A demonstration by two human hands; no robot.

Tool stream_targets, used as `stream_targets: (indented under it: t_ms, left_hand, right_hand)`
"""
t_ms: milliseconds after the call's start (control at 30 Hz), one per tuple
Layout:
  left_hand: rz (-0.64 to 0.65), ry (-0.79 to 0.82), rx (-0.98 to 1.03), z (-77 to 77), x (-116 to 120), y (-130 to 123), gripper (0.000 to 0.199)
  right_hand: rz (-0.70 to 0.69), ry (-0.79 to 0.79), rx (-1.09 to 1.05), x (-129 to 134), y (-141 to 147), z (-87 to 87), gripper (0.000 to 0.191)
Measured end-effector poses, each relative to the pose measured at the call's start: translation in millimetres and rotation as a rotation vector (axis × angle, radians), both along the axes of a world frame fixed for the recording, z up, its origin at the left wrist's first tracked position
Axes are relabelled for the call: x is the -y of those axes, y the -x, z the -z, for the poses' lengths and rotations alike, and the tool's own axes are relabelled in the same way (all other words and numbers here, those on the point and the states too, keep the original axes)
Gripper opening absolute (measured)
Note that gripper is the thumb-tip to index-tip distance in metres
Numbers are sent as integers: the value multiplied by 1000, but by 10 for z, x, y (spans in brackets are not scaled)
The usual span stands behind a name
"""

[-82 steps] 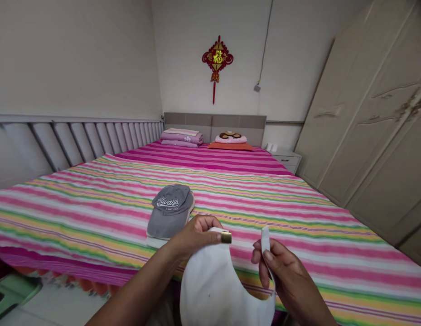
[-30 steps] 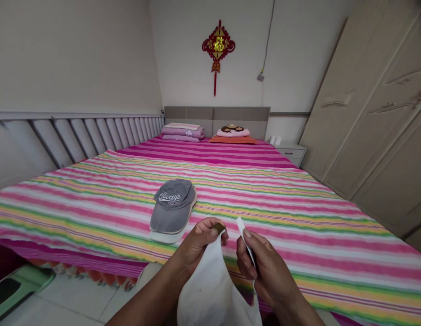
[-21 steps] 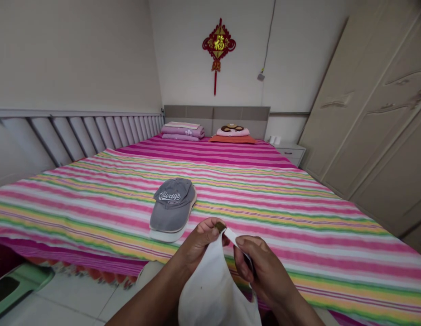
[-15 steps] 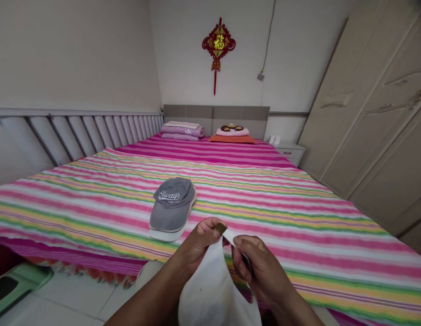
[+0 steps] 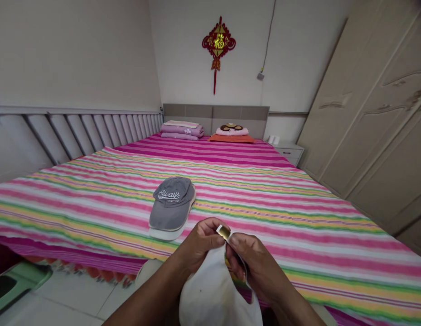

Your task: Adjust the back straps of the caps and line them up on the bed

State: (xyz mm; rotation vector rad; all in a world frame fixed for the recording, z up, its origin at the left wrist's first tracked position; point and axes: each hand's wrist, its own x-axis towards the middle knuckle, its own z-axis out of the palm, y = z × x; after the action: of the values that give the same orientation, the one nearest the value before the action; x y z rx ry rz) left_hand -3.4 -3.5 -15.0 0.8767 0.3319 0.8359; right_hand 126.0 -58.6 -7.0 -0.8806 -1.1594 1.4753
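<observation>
A white cap hangs from both hands at the bottom centre, its back opening and strap facing up. My left hand pinches the cap's edge beside a shiny brass-coloured buckle. Close on the other side, my right hand grips the strap, its thumb near the buckle. A short white strap end sticks out past the buckle. On the bed, left of my hands, lies a grey cap with white lettering, resting on top of a whitish cap whose brim shows beneath.
The bed has a striped cover. Folded purple bedding and a pink pillow lie near the headboard. A green stool stands at lower left, a nightstand and wardrobe at right.
My right hand has moved up and closer to the buckle and my left hand. The buckle has turned and now shines, with the white strap end showing past it.
</observation>
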Motion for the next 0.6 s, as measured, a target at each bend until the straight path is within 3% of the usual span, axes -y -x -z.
stream_targets:
  t_ms: [233,433,600]
  left_hand:
    - [-64,-11,-33,44,-24,21,29]
    - [66,-139,-78,66,-28,32,24]
    - [60,-97,-52,54,-39,54,24]
  right_hand:
    - [50,107,-115,12,-63,74,21]
    - [58,128,-161,-19,-64,38,26]
    - [-31,170,-164,-20,-123,-13,31]
